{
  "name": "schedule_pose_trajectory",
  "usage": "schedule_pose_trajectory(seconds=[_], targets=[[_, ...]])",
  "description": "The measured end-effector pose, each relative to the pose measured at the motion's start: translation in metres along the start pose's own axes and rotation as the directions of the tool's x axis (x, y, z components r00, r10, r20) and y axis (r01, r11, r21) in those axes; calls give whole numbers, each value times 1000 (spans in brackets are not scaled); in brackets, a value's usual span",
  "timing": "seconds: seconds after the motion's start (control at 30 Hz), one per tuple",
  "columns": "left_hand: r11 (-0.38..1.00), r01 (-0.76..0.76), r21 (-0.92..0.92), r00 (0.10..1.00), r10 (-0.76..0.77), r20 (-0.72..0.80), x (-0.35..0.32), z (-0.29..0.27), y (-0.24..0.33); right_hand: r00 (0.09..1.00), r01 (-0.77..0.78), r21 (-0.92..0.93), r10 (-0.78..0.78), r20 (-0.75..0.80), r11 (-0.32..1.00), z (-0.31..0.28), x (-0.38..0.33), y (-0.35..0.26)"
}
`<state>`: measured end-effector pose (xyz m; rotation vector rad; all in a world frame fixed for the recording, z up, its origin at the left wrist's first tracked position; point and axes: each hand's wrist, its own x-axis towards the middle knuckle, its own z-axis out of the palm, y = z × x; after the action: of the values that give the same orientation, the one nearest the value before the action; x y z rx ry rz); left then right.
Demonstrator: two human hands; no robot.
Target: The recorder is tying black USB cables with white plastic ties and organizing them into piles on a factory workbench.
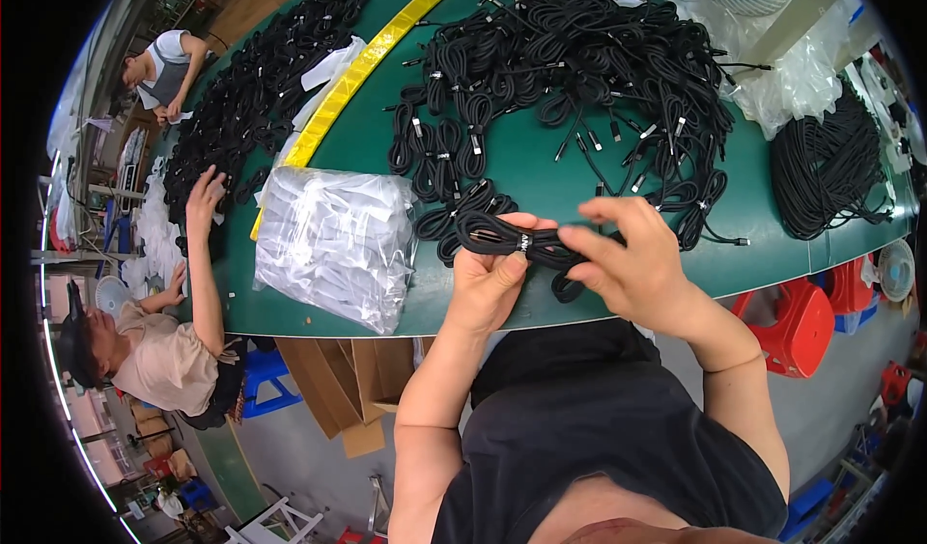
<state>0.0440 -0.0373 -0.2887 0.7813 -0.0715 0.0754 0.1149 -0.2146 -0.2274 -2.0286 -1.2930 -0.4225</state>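
A coiled black cable (492, 236) with a pale tie label round its middle is in front of me, just above the table's near edge. My left hand (490, 276) grips it from below, with the thumb pressed near the tie. At the coil's right end, my right hand (632, 259) has its thumb and fingers curled at the cable; the exact contact is partly hidden. Beyond my hands lie tied cable coils (449, 158) and a big heap of black cables (579, 42) with silver connectors.
A clear plastic bag of white slips (333, 245) lies left of my hands. Yellow tape (372, 56) crosses the green table (763, 245). At right are a large black cable bundle (826, 163) and red stools (797, 327). Two people work at left beside another cable pile (251, 81).
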Motion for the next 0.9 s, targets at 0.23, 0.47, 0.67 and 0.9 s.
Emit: schedule_pose_trajectory(seconds=[0.23, 0.47, 0.67, 0.9], targets=[[995, 2, -99, 995, 8, 100, 4, 4, -3, 692, -663, 744, 444, 569, 81, 10, -17, 15], [995, -2, -98, 993, 14, 118, 5, 3, 0, 732, -432, 799, 354, 582, -418, 18, -20, 13], [997, -44, 62, 995, 38, 95, 3, 0, -9, 731, -591, 797, 499, 464, 125, 21, -22, 14], [985, 22, 173, 998, -11, -66, 1, -10, 17, 942, -335, 399, 295, 159, 854, 7, -22, 28]])
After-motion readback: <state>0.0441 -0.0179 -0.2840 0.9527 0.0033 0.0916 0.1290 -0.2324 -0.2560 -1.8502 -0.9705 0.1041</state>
